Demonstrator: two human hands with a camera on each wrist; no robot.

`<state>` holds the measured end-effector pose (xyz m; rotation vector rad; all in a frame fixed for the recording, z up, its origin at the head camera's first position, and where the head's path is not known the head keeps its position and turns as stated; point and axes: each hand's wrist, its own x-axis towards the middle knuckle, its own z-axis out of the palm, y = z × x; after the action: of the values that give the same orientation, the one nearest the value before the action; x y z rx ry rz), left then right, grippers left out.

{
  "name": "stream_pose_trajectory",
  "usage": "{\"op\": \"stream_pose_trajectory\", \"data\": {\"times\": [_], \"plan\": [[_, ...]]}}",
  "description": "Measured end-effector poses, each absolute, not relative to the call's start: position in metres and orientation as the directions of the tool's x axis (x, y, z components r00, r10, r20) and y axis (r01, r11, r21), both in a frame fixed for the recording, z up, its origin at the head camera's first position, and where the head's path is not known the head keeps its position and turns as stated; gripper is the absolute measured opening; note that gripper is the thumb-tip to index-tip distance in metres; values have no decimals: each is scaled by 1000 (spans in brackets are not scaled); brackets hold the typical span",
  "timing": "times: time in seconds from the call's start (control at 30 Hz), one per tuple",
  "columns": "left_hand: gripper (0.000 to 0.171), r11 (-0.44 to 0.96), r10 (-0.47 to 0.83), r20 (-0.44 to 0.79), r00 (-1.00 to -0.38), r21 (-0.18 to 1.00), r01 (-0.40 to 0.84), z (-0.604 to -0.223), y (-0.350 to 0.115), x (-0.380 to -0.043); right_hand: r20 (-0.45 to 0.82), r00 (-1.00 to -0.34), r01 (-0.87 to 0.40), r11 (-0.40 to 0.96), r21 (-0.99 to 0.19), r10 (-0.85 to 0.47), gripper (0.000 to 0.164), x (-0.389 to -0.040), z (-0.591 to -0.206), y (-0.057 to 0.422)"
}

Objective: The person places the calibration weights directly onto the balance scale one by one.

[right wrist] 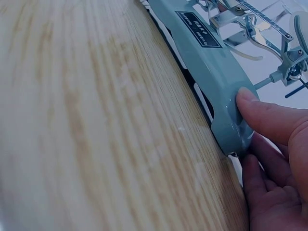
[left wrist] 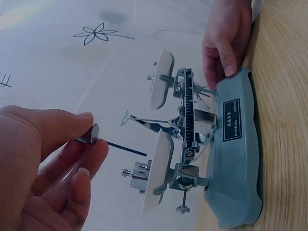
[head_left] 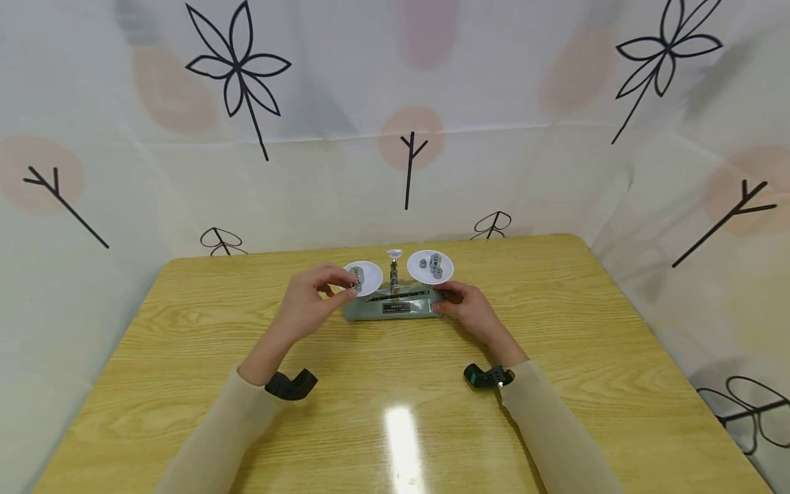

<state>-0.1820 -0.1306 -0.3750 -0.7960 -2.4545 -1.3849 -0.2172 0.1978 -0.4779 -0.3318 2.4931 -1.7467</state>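
A pan balance with a grey-green base [head_left: 373, 312] stands near the table's far edge. My left hand [head_left: 308, 302] pinches a small metal weight [left wrist: 91, 134] between thumb and fingertips, held by the left pan [head_left: 372, 276]. On that pan sit several metal weights [left wrist: 139, 180], partly hidden by the hand in the head view. Across the beam, the right pan [head_left: 446, 265] bears several weights [head_left: 435, 262]. My right hand [head_left: 474, 310] grips the right end of the base, its thumb on the top surface and fingers curled around the end.
The wooden table [head_left: 345, 412] extends toward me, with a bright light reflection near its front. Behind it hangs a white cloth [head_left: 333, 199] with leaf and twig drawings, which also lines both sides. Each wrist wears a black camera band [head_left: 291, 385].
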Motion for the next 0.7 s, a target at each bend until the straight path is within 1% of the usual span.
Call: {"op": "stream_pose_trajectory", "data": {"times": [0.23,0.53,0.7], "plan": [[15,481,296,471,-831,678,556,-374,-135,-185,55,-974,-125,319,-939,-220,43,-216,-477,198],[15,561,306,454,-836,624,544,-378,-136,-191,56,-977,-124,331,-935,-208,41,-214,-475,197],[15,584,317,430,-845,614,531,-382,-138,-197,53,-978,-119,331,-936,-204,40,-214,-476,197]]}}
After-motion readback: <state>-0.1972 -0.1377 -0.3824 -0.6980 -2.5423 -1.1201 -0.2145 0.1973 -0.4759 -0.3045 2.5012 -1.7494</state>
